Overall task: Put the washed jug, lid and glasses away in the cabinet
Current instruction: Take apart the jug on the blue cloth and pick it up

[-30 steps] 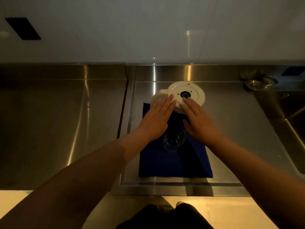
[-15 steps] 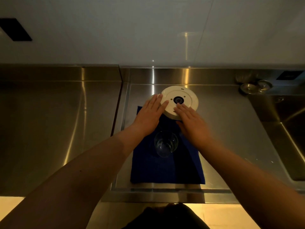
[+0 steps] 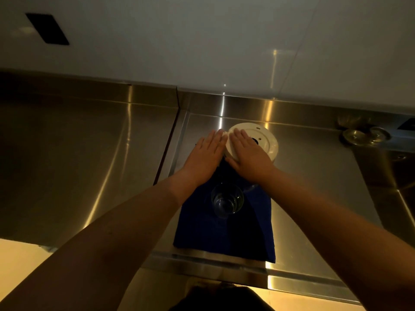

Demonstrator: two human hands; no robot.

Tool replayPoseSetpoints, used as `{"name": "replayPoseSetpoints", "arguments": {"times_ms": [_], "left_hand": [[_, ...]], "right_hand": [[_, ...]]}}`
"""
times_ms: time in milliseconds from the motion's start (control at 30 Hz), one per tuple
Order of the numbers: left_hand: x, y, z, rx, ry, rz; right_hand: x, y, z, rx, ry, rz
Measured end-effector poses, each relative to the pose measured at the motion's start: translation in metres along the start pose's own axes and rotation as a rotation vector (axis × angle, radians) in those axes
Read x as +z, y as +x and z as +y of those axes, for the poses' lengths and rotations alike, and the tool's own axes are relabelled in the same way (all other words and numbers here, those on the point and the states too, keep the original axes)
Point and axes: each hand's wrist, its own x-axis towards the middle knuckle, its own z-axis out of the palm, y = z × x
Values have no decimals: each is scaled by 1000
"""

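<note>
A white round jug (image 3: 268, 142) with a black centre stands at the far end of a blue cloth (image 3: 224, 239) on the steel counter. My right hand (image 3: 249, 153) lies flat on its top, fingers straight. My left hand (image 3: 205, 154) is flat against its left edge, fingertips touching a small white part there. A clear glass (image 3: 226, 202) stands on the cloth between my forearms. The rim of a second clear item (image 3: 251, 188) shows under my right forearm; most of it is hidden.
The steel counter (image 3: 89, 153) runs left, with a seam beside the cloth. A sink (image 3: 402, 187) lies at the right, with shiny round fittings (image 3: 359, 135) behind it. A white wall with a black plate (image 3: 47, 29) rises at the back.
My right hand has slid left and forward across the white top, covering more of it. My left hand has moved to its left edge. The view has tilted.
</note>
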Motion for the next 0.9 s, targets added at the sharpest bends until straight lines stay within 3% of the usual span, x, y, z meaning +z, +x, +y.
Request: {"name": "replayPoseSetpoints", "arguments": {"times_ms": [233, 367, 533, 700, 900], "left_hand": [[1, -7, -9, -34, 64, -25], [5, -11, -11, -42, 79, -34], [6, -11, -12, -62, 80, -39], [8, -9, -12, -73, 62, -54], [6, -4, -11, -109, -28, -45]], "right_hand": [[-3, 30, -3, -60, -118, -81], [1, 37, -14, -40, -163, -34], [3, 44, -21, -134, -438, 40], [-2, 49, -33, 20, -262, 93], [-10, 54, -34, 12, -376, 12]]}}
